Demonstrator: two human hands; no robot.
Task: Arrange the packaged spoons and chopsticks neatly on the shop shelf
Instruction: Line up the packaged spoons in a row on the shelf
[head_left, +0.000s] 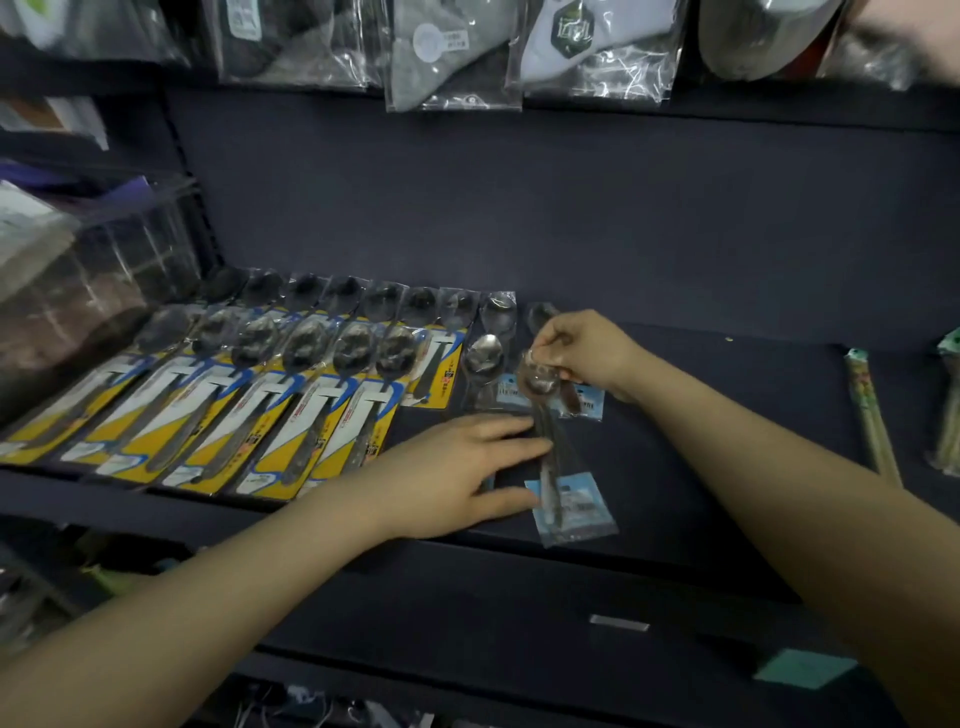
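Pinched at its bowl end by the right hand (576, 345), fingertips closed on the wrapper top; the left hand (457, 475) lies flat, fingers spread, steadying the handle end. Held item: clear-sleeved spoon (545, 436) with a blue label card at the foot, lying on the dark shelf (727, 415) just right of the laid rows. Likely light; stiff metal inside a slippery, crinkly film. Best taken at the bowl or across the card, not by loose film. Two like packs (485, 364) sit behind it. Left of these, yellow-carded spoons (249, 410) overlap in two tidy rows. Chopstick packs (872, 415) lie well apart at far right, not yet sorted.
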